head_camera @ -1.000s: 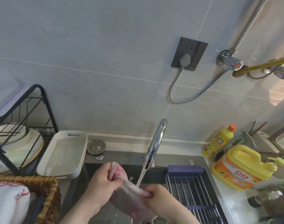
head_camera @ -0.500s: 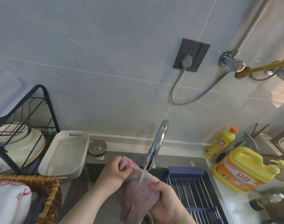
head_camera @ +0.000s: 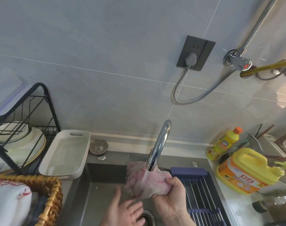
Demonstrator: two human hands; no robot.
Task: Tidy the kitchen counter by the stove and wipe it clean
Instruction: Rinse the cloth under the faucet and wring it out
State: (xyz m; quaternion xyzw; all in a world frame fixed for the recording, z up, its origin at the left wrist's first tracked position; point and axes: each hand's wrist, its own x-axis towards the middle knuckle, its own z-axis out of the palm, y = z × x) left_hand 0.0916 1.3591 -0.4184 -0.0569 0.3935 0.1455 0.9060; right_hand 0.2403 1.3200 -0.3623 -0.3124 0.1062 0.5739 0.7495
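The pink cloth (head_camera: 148, 181) is bunched up over the sink (head_camera: 90, 193), directly under the spout of the chrome tap (head_camera: 160, 144), and water runs onto it. The right hand (head_camera: 171, 199) grips the cloth's right end, fingers curled tightly round the wad. The left hand (head_camera: 124, 211) is just below and left of the cloth, fingers spread wide and holding nothing, above the drain (head_camera: 147, 217) at the near edge. A blue roll-up rack (head_camera: 197, 190) spans the right part of the sink. On the pale counter (head_camera: 228, 193) to the right stand a big yellow jug (head_camera: 246, 172) with an orange label and, farther back, a small yellow bottle (head_camera: 223, 144) with an orange cap. Left of the sink a white tray (head_camera: 64, 154) lies beside a black wire rack (head_camera: 25, 111) holding plates (head_camera: 25, 137), with a metal sink plug (head_camera: 98, 145) between tray and tap. Nearer on the left, a wicker basket (head_camera: 52, 193) holds a white bag (head_camera: 8, 201) with red print. On the grey tiled wall a dark socket (head_camera: 196, 53) has a grey plug in it.
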